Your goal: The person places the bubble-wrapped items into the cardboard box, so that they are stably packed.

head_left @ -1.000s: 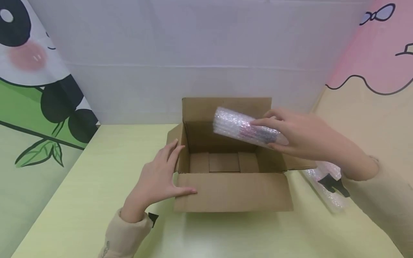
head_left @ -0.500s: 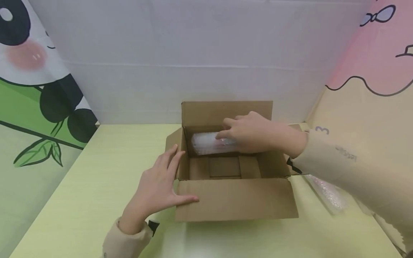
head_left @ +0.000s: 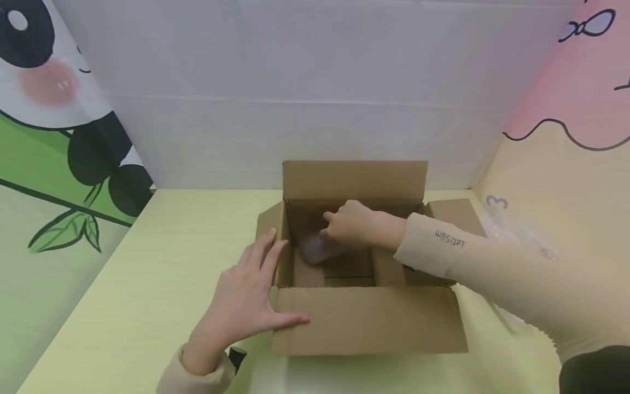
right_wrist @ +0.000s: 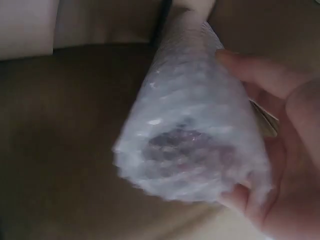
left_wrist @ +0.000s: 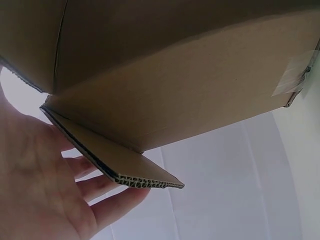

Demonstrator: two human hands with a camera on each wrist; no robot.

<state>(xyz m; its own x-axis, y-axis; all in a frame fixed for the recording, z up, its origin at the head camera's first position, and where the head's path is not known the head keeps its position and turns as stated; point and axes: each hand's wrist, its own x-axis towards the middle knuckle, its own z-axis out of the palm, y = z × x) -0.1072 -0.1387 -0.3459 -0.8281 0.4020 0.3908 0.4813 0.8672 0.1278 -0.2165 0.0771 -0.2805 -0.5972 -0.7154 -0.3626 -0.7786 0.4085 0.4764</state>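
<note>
Bubble-wrapped roll (right_wrist: pixel 185 120): inside the open cardboard box (head_left: pixel 307 214), gripped in the right hand (head_left: pixel 356 225). One end projects to the left of the right hand's fingers. Something dark and pinkish shows through the wrap; its identity cannot be determined. Contact between roll and box floor cannot be confirmed.

Left hand (head_left: pixel 243 295): well apart from the right hand, at the box's near left corner. Fingers are extended and spread against the left side flap (head_left: pixel 268 221); the thumb lies on the front flap (head_left: pixel 369 323).

Beyond the right hand, the back flap (head_left: pixel 354 179) stands upright. The right side flap (head_left: pixel 455 210) is folded outward beside the right sleeve (head_left: pixel 438 241), which bears printed lettering. Further right of that hand, clear plastic wrap (head_left: pixel 517 232) is partly hidden by the sleeve.

The box rests on a pale yellow-green table (head_left: pixel 108 306). A panda picture (head_left: pixel 74 137) is well left of the left hand.
</note>
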